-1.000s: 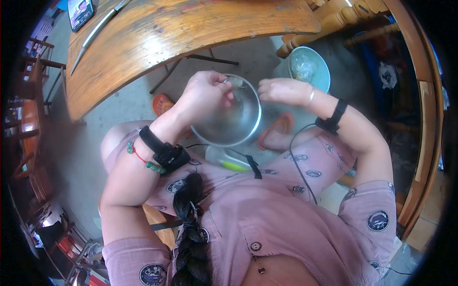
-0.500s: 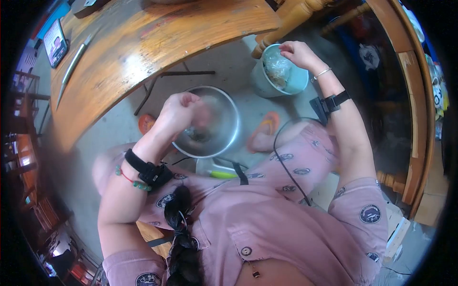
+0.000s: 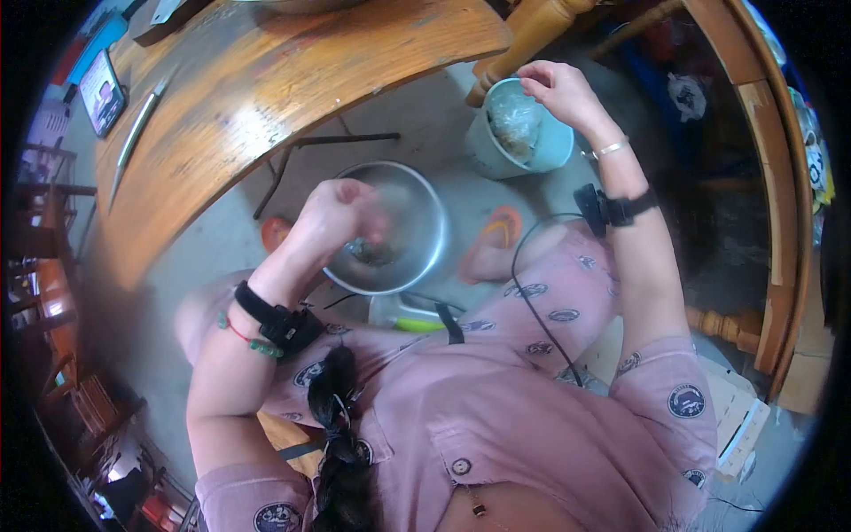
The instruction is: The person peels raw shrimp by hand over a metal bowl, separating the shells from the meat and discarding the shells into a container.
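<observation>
My left hand [image 3: 341, 215] is closed above a round stainless steel bowl [image 3: 425, 217], its fingertips smeared by motion. What it may hold, I cannot make out. Dark wet-looking bits [image 3: 372, 254] lie in the bottom of the bowl, partly covered by the hand. My right hand [image 3: 565, 93] is over the far rim of a pale blue-green bucket [image 3: 554, 146], fingers bent and pressed together. Anything between those fingertips is too small to see. Inside the bucket a clear plastic bag [image 3: 514, 113] sits with brownish matter [image 3: 521, 146].
A wooden table [image 3: 310, 84] curves across the upper left, bearing a phone [image 3: 103, 93] and a slim knife-like tool [image 3: 137, 133]. A turned wooden leg [image 3: 523, 40] stands behind the bucket. A black cable [image 3: 536, 315] crosses my right leg. Orange slippers [image 3: 505, 232] flank the bowl.
My left hand has shifted slightly down over the bowl, uncovering more of the dark bits. My right hand has risen slightly, still closed. The view has tilted a little.
</observation>
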A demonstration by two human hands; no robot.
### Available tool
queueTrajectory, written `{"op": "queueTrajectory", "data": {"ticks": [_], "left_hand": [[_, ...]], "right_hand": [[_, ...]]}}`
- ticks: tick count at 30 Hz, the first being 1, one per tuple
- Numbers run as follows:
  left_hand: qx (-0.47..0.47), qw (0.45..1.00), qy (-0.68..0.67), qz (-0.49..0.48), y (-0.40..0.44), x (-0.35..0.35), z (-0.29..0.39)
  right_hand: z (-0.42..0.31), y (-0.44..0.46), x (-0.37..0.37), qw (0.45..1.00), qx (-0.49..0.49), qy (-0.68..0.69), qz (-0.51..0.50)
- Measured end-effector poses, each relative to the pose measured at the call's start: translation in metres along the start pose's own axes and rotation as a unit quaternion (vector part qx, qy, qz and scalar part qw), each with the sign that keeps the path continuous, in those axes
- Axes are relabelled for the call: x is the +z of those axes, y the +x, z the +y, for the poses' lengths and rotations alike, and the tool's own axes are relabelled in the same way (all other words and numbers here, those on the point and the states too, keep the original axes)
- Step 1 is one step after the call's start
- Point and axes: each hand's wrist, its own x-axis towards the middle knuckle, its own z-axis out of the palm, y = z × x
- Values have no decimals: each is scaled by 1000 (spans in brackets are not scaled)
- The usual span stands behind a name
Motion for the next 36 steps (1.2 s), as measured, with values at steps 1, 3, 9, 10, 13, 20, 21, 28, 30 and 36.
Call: {"op": "queueTrajectory", "data": {"ticks": [1, 3, 9, 10, 13, 20, 21, 28, 30, 36], "left_hand": [[2, 1000, 19, -15, -1, 0, 2], [-8, 1000, 26, -10, 1, -1, -3], [-31, 999, 34, 1, 1, -1, -1], [-32, 999, 34, 4, 1, -2, -1], [-22, 999, 41, 0, -1, -1, -2], [-30, 999, 24, -18, 5, 1, -12], [-33, 999, 34, -21, 6, 1, -14], [-19, 997, 65, -36, 8, 2, -23], [-26, 999, 32, -31, 6, 3, -20], [-18, 999, 18, -29, 6, 3, -22]], "right_hand": [[-22, -10, 2, 999, -36, 31, -3], [-64, -34, 16, 990, -100, 94, -17], [-114, -83, 86, 951, -270, 141, -45], [-116, -86, 97, 950, -277, 135, -43], [-119, -95, 107, 947, -296, 118, -49], [-115, -99, 130, 945, -313, 85, -37], [-115, -99, 133, 944, -317, 83, -28], [-112, -100, 146, 938, -325, 117, -20], [-111, -99, 148, 936, -322, 140, -9], [-108, -97, 150, 933, -326, 151, -6]]}}
